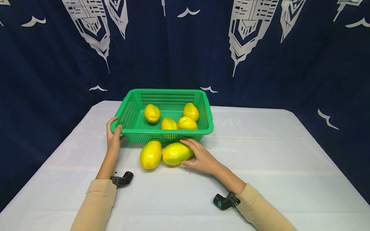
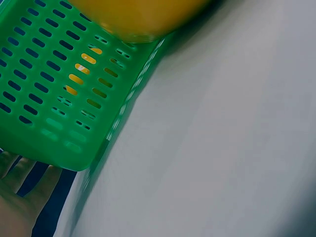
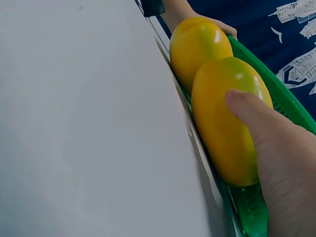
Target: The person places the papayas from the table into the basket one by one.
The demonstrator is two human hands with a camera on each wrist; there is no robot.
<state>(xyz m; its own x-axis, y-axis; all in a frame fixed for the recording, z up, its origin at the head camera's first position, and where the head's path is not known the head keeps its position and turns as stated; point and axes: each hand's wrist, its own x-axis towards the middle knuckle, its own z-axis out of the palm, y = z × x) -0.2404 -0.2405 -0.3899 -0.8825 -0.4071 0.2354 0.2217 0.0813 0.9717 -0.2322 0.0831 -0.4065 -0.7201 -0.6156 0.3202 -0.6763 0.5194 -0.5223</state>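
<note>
In the head view my left hand (image 1: 113, 139) holds the left end of a green plastic basket (image 1: 136, 131), its thumb at the front rim. Several yellow mangoes lie inside, one of them a mango (image 1: 152, 113) toward the left. Two more lie on the table against the basket's front wall. My right hand (image 1: 200, 157) grips the right-hand mango (image 1: 174, 154), fingers over its far side and thumb on the near side. The right wrist view shows that thumb (image 3: 247, 106) pressed on the yellow skin. Beside it lies the other loose mango (image 1: 151, 154), untouched.
A white cloth covers the table (image 1: 260, 179). Behind its far edge hangs a dark blue curtain (image 1: 173, 54) with white building prints. Each wrist wears a black camera mount, such as the right one (image 1: 226, 201).
</note>
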